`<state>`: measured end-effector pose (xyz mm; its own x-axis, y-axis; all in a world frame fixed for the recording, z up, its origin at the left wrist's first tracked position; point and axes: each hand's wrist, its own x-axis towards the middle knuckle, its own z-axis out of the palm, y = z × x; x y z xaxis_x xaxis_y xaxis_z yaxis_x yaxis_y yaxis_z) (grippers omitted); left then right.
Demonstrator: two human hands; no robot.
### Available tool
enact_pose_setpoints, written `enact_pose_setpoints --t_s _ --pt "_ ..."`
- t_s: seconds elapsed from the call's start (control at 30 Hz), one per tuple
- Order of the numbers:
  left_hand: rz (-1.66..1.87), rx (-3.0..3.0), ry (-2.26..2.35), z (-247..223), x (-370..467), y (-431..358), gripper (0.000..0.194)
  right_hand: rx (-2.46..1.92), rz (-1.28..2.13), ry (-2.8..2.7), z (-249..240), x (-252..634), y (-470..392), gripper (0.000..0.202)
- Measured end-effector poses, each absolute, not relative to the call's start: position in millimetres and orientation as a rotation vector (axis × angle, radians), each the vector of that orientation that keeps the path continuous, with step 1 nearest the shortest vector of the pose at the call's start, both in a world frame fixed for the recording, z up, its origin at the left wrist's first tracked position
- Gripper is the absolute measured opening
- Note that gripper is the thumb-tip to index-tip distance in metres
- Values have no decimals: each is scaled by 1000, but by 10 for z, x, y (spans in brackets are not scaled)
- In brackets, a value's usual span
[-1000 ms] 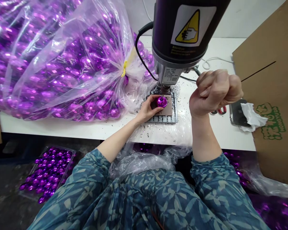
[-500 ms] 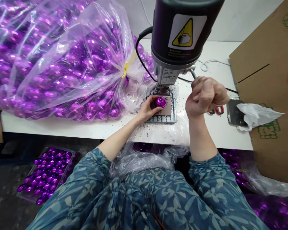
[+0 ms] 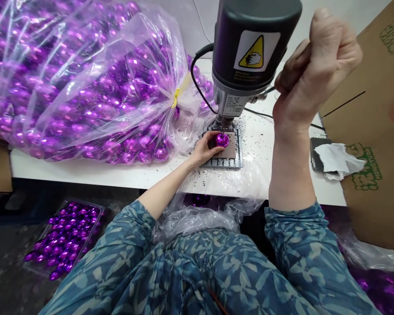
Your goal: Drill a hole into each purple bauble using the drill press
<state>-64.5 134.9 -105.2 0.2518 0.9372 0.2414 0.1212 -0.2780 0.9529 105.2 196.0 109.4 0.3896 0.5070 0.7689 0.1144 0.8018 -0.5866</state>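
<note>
On a flat brown board (image 3: 230, 151) over the slotted metal base (image 3: 221, 163) sits a shiny purple faceted ball (image 3: 222, 140). My left hand (image 3: 207, 148) pinches it from the left between thumb and fingers. Just above the ball is the chuck of a bench drill press (image 3: 230, 105), whose black motor housing carries a yellow warning label. To the right, my right hand (image 3: 318, 70) is raised in a fist around the press's feed lever; most of the lever is hidden by the fingers.
A big clear bag (image 3: 85, 87) of purple balls, tied in yellow, fills the table's left. Dark shavings surround the base. A phone (image 3: 317, 153) under white tissue (image 3: 338, 158) lies by a cardboard box (image 3: 374, 131). Below left is a clear tray (image 3: 100, 214) of purple balls.
My right hand has swung upward and to the right with the lever. The left hand still holds the ball at the same spot on the board.
</note>
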Motion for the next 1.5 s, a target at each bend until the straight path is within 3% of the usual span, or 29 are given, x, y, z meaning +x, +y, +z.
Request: enact_pose_setpoints --t_s 0.23,0.6,0.97,1.17,1.33,1.5 --pt "1151 1700 1051 -1073 -663 1358 61 -464 196 -1036 964 919 1586 72" --pt "1177 1636 984 -1106 -657 1339 63 -403 86 -1076 349 1004 1475 74" --pt "1202 1673 980 -1155 -657 1368 65 -302 -13 -1077 -20 1101 1619 55" --pt "1199 1655 964 -1148 -659 1369 62 -339 68 -1039 509 988 1523 69" --pt "1250 1709 1014 -1082 -607 1310 55 -433 392 -1021 1177 929 1587 46" --pt "1286 1882 1219 -750 -717 1015 44 -512 618 -955 1345 965 1705 48"
